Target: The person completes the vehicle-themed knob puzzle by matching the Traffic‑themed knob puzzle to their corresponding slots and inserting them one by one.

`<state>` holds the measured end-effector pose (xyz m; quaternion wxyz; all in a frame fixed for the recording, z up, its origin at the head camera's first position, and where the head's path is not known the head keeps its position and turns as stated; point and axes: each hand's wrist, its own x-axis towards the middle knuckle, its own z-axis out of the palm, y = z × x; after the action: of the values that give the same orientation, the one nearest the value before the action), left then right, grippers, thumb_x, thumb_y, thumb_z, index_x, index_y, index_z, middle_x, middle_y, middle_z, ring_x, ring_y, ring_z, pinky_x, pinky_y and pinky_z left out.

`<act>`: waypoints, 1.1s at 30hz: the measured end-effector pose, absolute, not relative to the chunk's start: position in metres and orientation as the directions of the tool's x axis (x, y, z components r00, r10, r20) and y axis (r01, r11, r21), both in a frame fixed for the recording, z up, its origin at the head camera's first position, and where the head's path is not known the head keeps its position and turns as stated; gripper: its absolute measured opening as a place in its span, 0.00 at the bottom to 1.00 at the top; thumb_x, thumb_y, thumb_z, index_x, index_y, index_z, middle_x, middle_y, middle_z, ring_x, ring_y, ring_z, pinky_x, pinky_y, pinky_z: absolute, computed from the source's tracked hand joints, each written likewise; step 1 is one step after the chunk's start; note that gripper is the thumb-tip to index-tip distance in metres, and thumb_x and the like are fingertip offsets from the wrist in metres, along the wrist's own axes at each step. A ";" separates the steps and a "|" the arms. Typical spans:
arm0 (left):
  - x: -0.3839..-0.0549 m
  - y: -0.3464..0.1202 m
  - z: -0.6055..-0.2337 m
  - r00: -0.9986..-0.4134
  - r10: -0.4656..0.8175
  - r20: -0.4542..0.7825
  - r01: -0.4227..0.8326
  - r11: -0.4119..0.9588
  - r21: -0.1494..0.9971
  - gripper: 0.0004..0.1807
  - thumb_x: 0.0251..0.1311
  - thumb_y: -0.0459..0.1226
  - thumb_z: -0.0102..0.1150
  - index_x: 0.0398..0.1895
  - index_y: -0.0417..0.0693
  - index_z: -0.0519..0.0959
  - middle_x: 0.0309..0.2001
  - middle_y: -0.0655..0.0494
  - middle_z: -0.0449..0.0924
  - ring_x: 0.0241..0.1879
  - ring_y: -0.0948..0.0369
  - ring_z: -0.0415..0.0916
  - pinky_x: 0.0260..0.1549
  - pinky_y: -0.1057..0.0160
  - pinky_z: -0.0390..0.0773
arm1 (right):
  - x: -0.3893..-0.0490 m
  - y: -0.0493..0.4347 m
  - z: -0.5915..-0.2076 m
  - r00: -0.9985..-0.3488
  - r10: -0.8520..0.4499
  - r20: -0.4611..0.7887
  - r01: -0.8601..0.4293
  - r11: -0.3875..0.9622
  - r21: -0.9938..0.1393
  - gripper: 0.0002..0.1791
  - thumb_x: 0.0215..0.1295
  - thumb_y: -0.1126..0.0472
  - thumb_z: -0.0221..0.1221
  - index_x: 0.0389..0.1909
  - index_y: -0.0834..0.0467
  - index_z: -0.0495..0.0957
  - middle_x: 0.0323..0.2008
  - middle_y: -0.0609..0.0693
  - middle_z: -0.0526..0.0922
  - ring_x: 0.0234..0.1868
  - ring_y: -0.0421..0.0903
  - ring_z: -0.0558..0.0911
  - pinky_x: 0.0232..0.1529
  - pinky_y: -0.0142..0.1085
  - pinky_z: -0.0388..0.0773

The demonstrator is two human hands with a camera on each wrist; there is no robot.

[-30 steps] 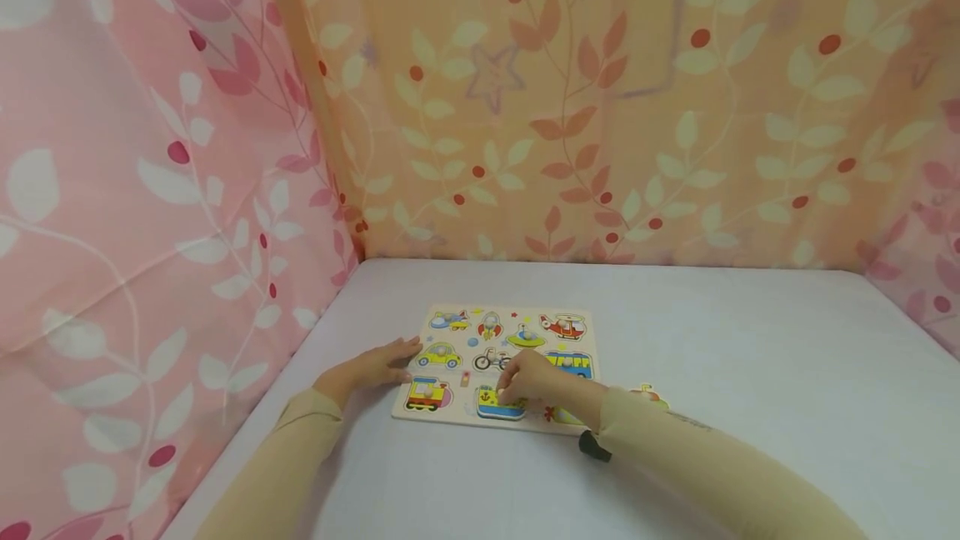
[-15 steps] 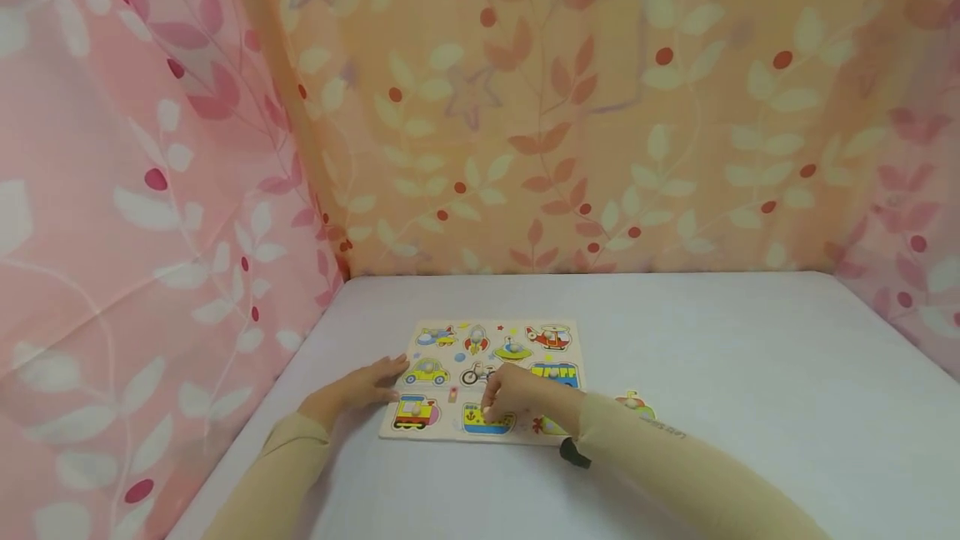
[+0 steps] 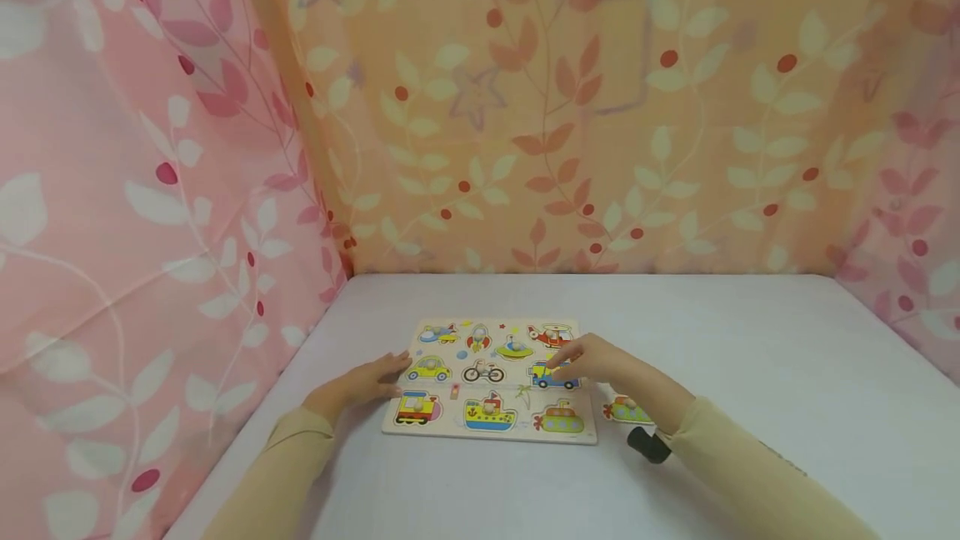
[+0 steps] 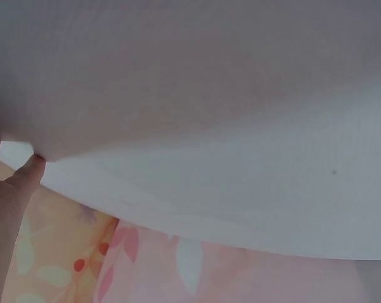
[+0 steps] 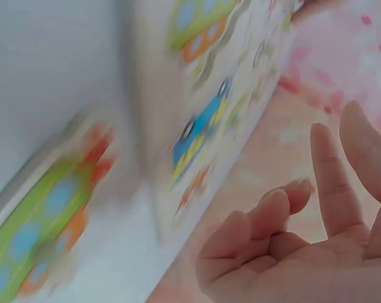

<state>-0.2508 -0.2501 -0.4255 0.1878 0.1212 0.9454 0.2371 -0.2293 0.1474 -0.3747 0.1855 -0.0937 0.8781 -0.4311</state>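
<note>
A wooden peg puzzle board [image 3: 517, 432] lies flat, filled with knobbed vehicle pieces such as a train [image 3: 416, 409], a ship [image 3: 489, 412] and a bus [image 3: 555, 373]. Its lower right spot shows a printed submarine [image 3: 558, 417] without a visible knob. My left hand [image 3: 363, 382] rests with extended fingers at the board's left edge. Over the bus, at the right edge, hovers my right hand [image 3: 611, 365]; the right wrist view shows its fingers [image 5: 332, 183] loosely bent around nothing. A loose submarine piece [image 3: 626, 409] lies right of the board, partly hidden by the right forearm.
A white-covered table [image 3: 720, 332] extends around the board. Pink patterned cloth [image 3: 150, 232] hangs along its left side and orange leaf-patterned cloth [image 3: 570, 148] behind it. A black device [image 3: 648, 444] sits under the right wrist.
My right hand has let go of the ship, which sits in its spot with its knob showing, and has moved right and slightly back. My left hand stays at the board's edge.
</note>
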 end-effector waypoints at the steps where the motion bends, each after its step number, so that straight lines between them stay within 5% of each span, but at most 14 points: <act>1: -0.250 -0.250 -0.425 -0.900 0.318 -0.297 0.139 0.858 0.495 0.35 0.63 0.42 0.61 0.73 0.49 0.63 0.75 0.48 0.51 0.74 0.41 0.41 0.67 0.36 0.45 | -0.228 0.155 -0.373 -0.917 -0.311 -0.252 0.009 0.614 -0.789 0.14 0.58 0.62 0.68 0.45 0.60 0.85 0.55 0.59 0.78 0.58 0.61 0.72 0.57 0.65 0.65; 7: -0.249 -0.246 -0.421 -0.897 0.324 -0.300 0.143 0.856 0.497 0.36 0.62 0.41 0.62 0.73 0.50 0.63 0.75 0.48 0.51 0.74 0.41 0.42 0.67 0.35 0.44 | -0.219 0.205 -0.377 -0.932 -0.253 -0.261 0.037 0.648 -0.761 0.19 0.60 0.57 0.67 0.51 0.60 0.82 0.50 0.58 0.76 0.49 0.55 0.71 0.48 0.54 0.72; 18: -0.248 -0.250 -0.421 -0.893 0.338 -0.299 0.141 0.839 0.526 0.35 0.64 0.39 0.60 0.73 0.49 0.62 0.75 0.49 0.51 0.74 0.41 0.40 0.68 0.38 0.43 | -0.214 0.259 -0.386 -0.931 -0.264 -0.252 0.005 0.681 -0.733 0.25 0.58 0.56 0.68 0.55 0.61 0.79 0.48 0.61 0.75 0.49 0.57 0.71 0.45 0.52 0.70; 25: -0.249 -0.248 -0.420 -0.893 0.334 -0.303 0.132 0.836 0.533 0.34 0.64 0.39 0.60 0.73 0.48 0.62 0.75 0.49 0.51 0.74 0.42 0.41 0.68 0.37 0.43 | -0.221 0.260 -0.403 -0.895 -0.336 -0.293 -0.029 0.699 -0.715 0.21 0.55 0.57 0.70 0.50 0.58 0.83 0.51 0.61 0.77 0.52 0.58 0.72 0.48 0.56 0.69; 33: -0.246 -0.247 -0.419 -0.896 0.317 -0.312 0.106 0.834 0.541 0.35 0.63 0.39 0.61 0.73 0.48 0.62 0.76 0.48 0.50 0.74 0.42 0.40 0.68 0.37 0.42 | -0.230 0.257 -0.413 -0.880 -0.330 -0.342 -0.017 0.741 -0.671 0.11 0.52 0.63 0.71 0.38 0.54 0.85 0.42 0.53 0.76 0.44 0.52 0.70 0.40 0.43 0.69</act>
<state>-0.2464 -0.2474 -0.4192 0.1983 0.1129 0.9368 0.2651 -0.2299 0.2569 -0.4132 0.2258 -0.0959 0.9052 -0.3469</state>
